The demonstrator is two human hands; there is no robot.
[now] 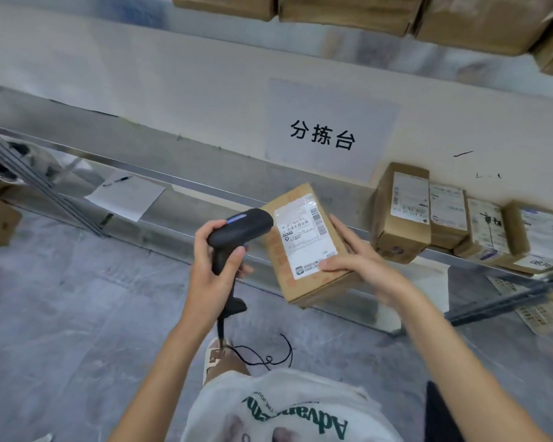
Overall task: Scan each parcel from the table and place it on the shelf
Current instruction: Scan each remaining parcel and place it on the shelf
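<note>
Cardboard, plain brown and stiff, makes up the parcel [310, 247] now being scanned. It is held in the air just in front of the steel table [205, 186], label side up. The right hand [361, 260] grasps it at its near right corner, thumb pressed on the lower edge of the white label [304, 236] and fingers along the right side. Judging by how easily one hand carries it, the box looks light and rigid; its edges and corners seem the safest hold, since the glossy label may be slippery and should stay uncovered for the scan. The left hand [211, 266] is clenched round the grip of a black scanner [237, 237], just left of the parcel, its head nearly touching the parcel's left edge and aimed across the label. Right of the parcel, a row of other boxes [460, 221] stands on the table against the wall. Above it, more boxes [348, 8] sit on the shelf [396, 62].
</note>
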